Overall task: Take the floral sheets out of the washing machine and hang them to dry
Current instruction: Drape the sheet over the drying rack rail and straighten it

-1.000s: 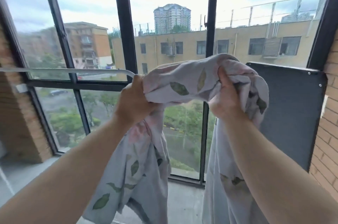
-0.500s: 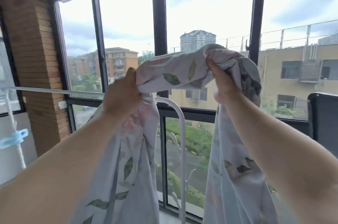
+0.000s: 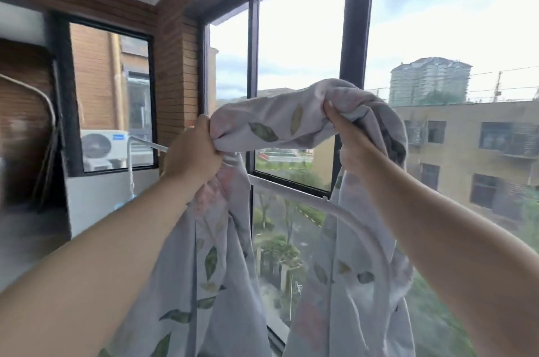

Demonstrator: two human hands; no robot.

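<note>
Hanging step: carry the bunched floral sheet [image 3: 271,123] over the white rack rail [image 3: 288,192], then spread it flat so no wad stays damp. The sheet is above the rail, tails drooping past it. Left hand [image 3: 192,152] fisted round one bunch, right hand [image 3: 347,138] pinching the other. Both arms raised, reaching forward.

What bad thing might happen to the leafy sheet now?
The sheet is bunched between the left hand and right hand, so hung like this it may dry badly. Its long ends hang below view and might drag. Draped unevenly over the white rail, it may slide off.
</note>
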